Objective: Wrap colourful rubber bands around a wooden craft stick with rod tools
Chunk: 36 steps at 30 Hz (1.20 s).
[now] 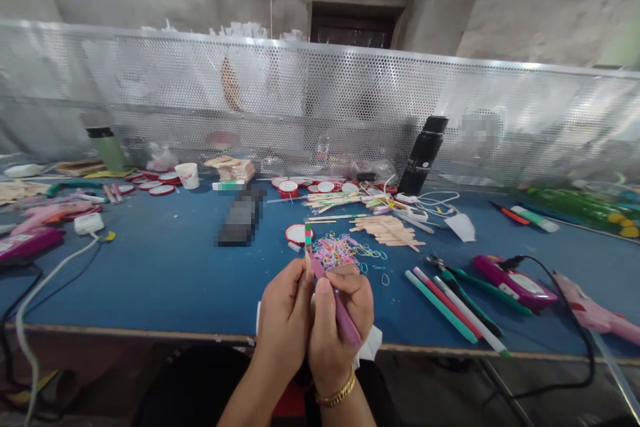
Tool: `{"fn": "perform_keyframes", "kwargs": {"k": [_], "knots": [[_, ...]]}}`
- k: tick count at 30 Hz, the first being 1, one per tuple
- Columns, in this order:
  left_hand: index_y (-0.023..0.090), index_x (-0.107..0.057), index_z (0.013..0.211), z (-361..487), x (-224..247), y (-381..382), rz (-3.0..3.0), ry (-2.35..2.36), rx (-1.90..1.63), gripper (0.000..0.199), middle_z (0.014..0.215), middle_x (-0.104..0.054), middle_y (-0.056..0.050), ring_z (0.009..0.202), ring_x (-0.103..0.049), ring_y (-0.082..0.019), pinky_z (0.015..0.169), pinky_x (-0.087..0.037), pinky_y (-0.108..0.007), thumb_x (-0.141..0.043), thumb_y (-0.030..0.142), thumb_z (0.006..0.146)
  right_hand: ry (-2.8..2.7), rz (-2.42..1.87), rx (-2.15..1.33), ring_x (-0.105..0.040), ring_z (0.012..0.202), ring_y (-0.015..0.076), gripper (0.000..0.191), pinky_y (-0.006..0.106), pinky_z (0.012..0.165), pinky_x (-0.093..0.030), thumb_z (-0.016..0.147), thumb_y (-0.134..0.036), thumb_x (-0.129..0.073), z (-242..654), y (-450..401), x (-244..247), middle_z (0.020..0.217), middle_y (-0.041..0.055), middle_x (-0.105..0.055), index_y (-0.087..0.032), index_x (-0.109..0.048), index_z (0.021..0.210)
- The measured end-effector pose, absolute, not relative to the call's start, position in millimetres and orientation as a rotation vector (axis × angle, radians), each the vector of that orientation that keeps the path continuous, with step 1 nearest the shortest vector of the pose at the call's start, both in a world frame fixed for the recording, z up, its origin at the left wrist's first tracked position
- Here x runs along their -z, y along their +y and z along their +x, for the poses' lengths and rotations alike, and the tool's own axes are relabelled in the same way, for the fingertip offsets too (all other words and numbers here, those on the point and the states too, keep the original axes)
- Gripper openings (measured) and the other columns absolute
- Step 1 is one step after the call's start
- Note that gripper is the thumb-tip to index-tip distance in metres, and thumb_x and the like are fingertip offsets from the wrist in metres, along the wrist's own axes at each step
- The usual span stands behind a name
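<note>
My left hand point(285, 310) is closed around a thin wooden craft stick point(308, 240), which points up and carries green, red and dark bands near its top. In my right hand point(343, 310) is a purple marker pen point(344, 317), its tip end against the stick. Both hands are close together over the table's front edge, and the lower part of the stick is hidden by the fingers. Just beyond them lies a pile of small colourful rubber bands point(337, 250). A small round white disc with a red rim point(296, 234) lies to its left.
Plain wooden sticks point(387, 230) lie behind the rubber bands. Several markers point(443, 310), green-handled pliers point(493, 290) and a pink glue gun point(593, 307) are at right. A black bottle point(424, 157) stands by the perforated metal screen point(280, 100). A paper cup point(187, 175) is at back left.
</note>
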<state>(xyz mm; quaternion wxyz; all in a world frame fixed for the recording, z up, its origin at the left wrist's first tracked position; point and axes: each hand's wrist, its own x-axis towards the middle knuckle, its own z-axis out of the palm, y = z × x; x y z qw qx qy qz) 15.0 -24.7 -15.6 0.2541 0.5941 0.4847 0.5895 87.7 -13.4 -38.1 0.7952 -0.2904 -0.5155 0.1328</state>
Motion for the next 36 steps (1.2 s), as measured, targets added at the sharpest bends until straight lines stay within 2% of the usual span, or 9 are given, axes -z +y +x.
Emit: {"fn": "perform_keyframes", "kwargs": {"k": [7, 12, 18, 25, 30, 36], "knots": [[0.021, -0.055, 0.075, 14.8, 15.3, -22.3, 1.646, 1.358, -1.569, 0.042, 0.071, -0.058, 0.001, 0.066, -0.049, -0.016, 0.061, -0.036, -0.027, -0.049, 0.05, 0.104, -1.055, -0.679, -0.215, -0.062, 0.088, 0.0152, 0.008, 0.032, 0.08, -0.053, 0.1, -0.016, -0.059, 86.4, -12.2, 37.4, 0.093, 0.0004, -0.059, -0.023, -0.059, 0.095], [0.021, -0.055, 0.075, 15.0, 15.5, -23.1, 1.646, 1.343, -1.577, 0.04, 0.071, -0.058, 0.001, 0.066, -0.05, -0.016, 0.061, -0.037, -0.026, -0.05, 0.048, 0.104, -1.096, -0.645, -0.245, -0.062, 0.084, 0.0149, 0.006, 0.032, 0.076, -0.053, 0.1, -0.017, -0.059, 86.7, -12.5, 37.5, 0.091, 0.0001, -0.059, -0.023, -0.058, 0.096], [0.021, -0.055, 0.074, 15.8, 15.0, -24.5, 1.657, 1.376, -1.582, 0.04, 0.071, -0.058, 0.001, 0.065, -0.05, -0.016, 0.06, -0.036, -0.026, -0.049, 0.048, 0.104, -1.066, -0.723, -0.157, -0.064, 0.088, 0.0154, 0.005, 0.033, 0.08, -0.056, 0.1, -0.02, -0.06, 87.4, -11.6, 37.2, 0.092, 0.0008, -0.061, -0.022, -0.06, 0.096], [0.021, -0.056, 0.077, 16.3, 14.3, -24.4, 1.643, 1.345, -1.578, 0.038, 0.073, -0.06, 0.0, 0.067, -0.052, -0.016, 0.061, -0.038, -0.026, -0.05, 0.047, 0.104, -1.098, -0.701, -0.15, -0.063, 0.077, 0.0127, 0.01, 0.028, 0.072, -0.054, 0.1, -0.02, -0.06, 87.8, -13.0, 32.4, 0.084, -0.0024, -0.061, -0.023, -0.059, 0.091], [0.021, -0.055, 0.075, 14.8, 15.4, -23.9, 1.675, 1.393, -1.569, 0.04, 0.071, -0.057, 0.001, 0.065, -0.05, -0.016, 0.061, -0.036, -0.027, -0.048, 0.047, 0.105, -1.048, -0.74, -0.103, -0.065, 0.084, 0.0138, 0.007, 0.031, 0.079, -0.056, 0.1, -0.019, -0.061, 87.1, -12.1, 35.0, 0.089, -0.001, -0.063, -0.023, -0.061, 0.094], [0.021, -0.056, 0.077, 15.1, 16.5, -23.1, 1.675, 1.362, -1.574, 0.037, 0.073, -0.059, 0.001, 0.066, -0.051, -0.016, 0.062, -0.037, -0.027, -0.049, 0.045, 0.105, -1.082, -0.685, -0.158, -0.064, 0.081, 0.0133, 0.009, 0.029, 0.075, -0.054, 0.1, -0.019, -0.06, 86.8, -12.3, 34.5, 0.087, -0.0014, -0.061, -0.023, -0.058, 0.092]]}}
